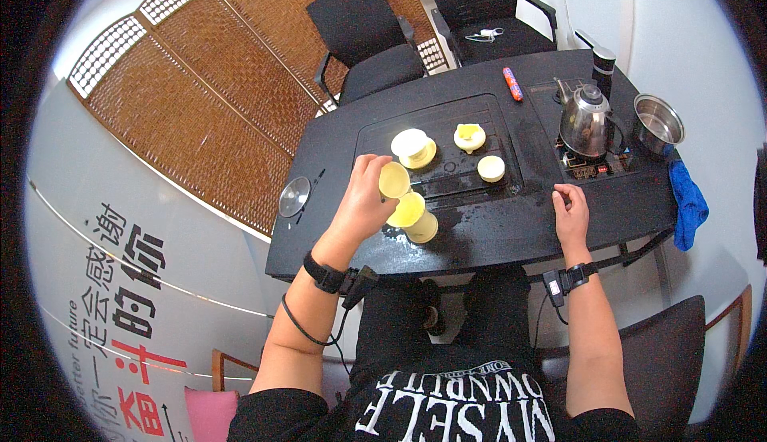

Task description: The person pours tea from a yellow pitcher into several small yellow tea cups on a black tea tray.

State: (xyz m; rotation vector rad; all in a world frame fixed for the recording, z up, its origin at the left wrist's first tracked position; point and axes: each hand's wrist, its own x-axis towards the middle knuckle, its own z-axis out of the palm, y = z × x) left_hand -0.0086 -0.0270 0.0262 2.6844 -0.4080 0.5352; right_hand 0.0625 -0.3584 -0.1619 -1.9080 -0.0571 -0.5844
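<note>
My left hand (pixel 361 202) grips a pale yellow cup (pixel 395 178), tipped so its inside faces the camera, just above a pale yellow vessel (pixel 425 228) with a wide yellow top piece (pixel 408 209). Behind these sit a white covered bowl (pixel 411 141) on a yellow saucer, a small pot (pixel 469 142) with yellow on top and a small white cup (pixel 490 169), all on the dark tea tray (pixel 375 134). My right hand (pixel 570 212) lies near the right front of the table, fingers loosely bent, holding nothing visible.
A steel kettle (pixel 583 129) stands on a heater at right, beside a steel pot (pixel 655 125), dark cylinder (pixel 601 70) and hanging blue cloth (pixel 685 202). An orange tube (pixel 511 83) lies behind; a glass lid (pixel 294 196) lies left. Two black chairs (pixel 375 66) stand beyond the table.
</note>
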